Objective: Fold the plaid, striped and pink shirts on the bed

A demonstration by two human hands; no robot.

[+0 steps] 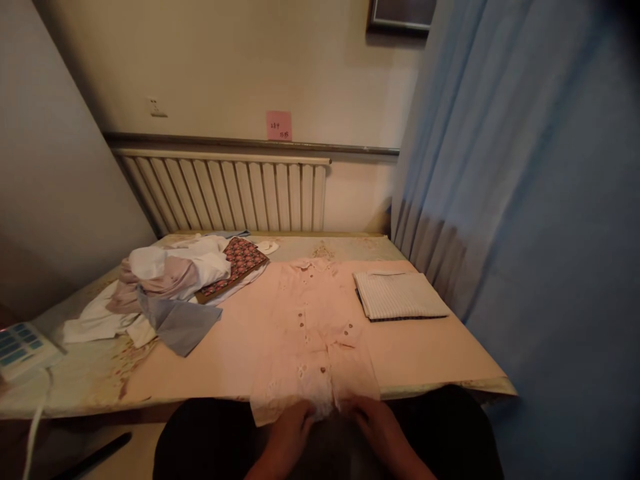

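A pale pink buttoned shirt (310, 313) lies spread on the peach-coloured sheet (240, 347), collar toward the wall. Its bottom hem hangs over the table's front edge. At the left part of that hem, my left hand (295, 423) grips the cloth with curled fingers. My right hand (367, 413) pinches the hem on the other side of the front opening. Brown buttons run down the shirt's front, and a cuff with two buttons rests across its right half.
Left on the table is a heap of clothes (170, 273) with a grey cloth and a red patterned piece. Folded striped fabric (400, 295) lies at right. A blue curtain (500, 167) borders the right side; a radiator (235, 190) stands behind. A white corded device (25, 350) sits front left.
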